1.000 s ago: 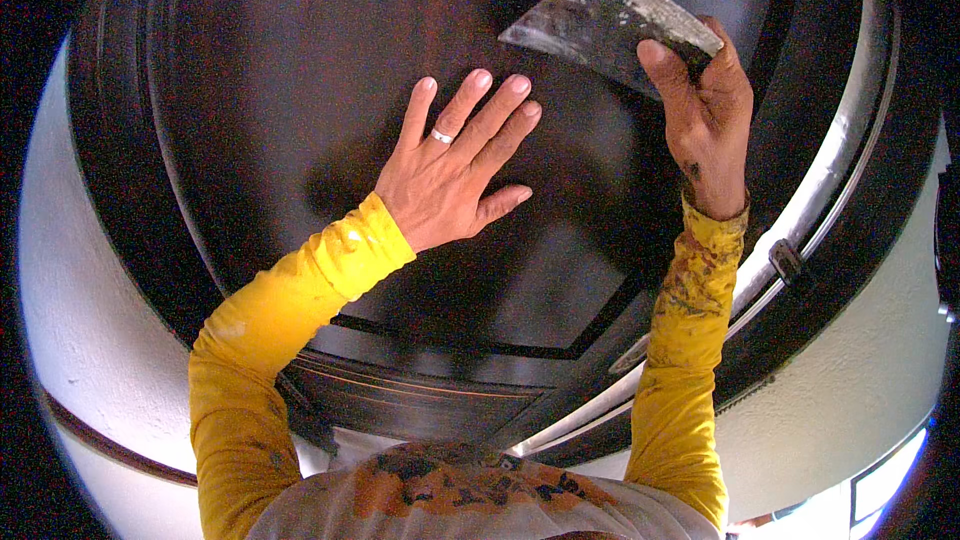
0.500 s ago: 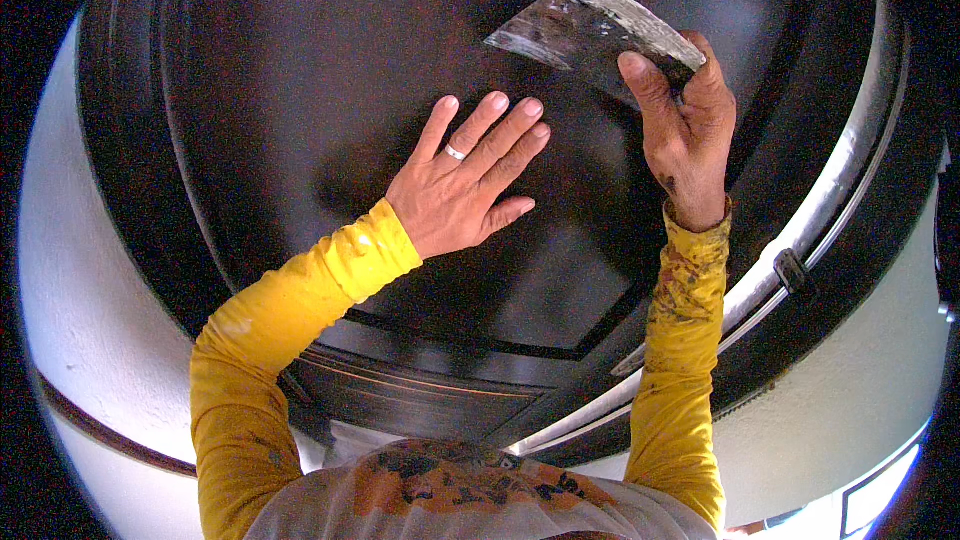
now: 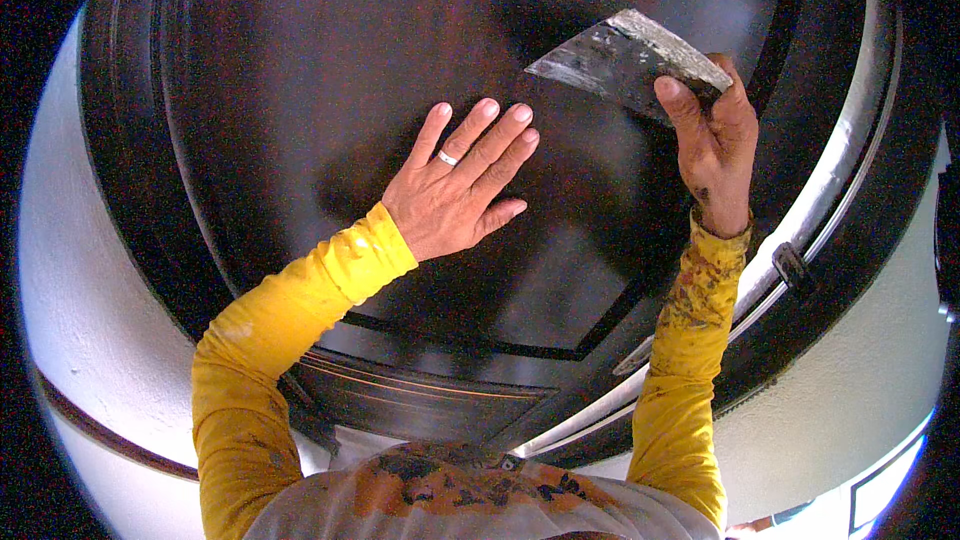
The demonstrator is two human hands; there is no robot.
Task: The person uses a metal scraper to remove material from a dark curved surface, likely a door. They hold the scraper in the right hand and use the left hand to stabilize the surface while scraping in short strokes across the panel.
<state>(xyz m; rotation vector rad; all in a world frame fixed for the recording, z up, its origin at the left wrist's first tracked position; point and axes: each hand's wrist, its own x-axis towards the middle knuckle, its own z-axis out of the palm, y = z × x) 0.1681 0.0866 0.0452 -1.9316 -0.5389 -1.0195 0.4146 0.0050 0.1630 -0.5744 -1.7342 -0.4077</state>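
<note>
A dark brown panelled door [image 3: 300,140] fills most of the view. Against its panel, my left hand [image 3: 450,180] is spread with the fingers apart, a ring on one of them; whether the palm presses on the wood I cannot tell. To the right and a little farther up, my right hand [image 3: 715,140] pinches a flat, wedge-shaped scraper [image 3: 620,65] between thumb and fingers. Its blade is dark and smeared with whitish residue, with a pale, rough strip along the top edge. The blade points left, over the door, and its contact with the surface is unclear.
On the right, a bright gap and pale metal edge [image 3: 850,110] run along the door, with a small dark latch piece [image 3: 792,265] on it. White walls [image 3: 80,240] stand at both sides. At the lower right, part of another person [image 3: 755,524] shows.
My right hand has moved right and slightly down with the scraper. My left hand has shifted a little to the left, still spread.
</note>
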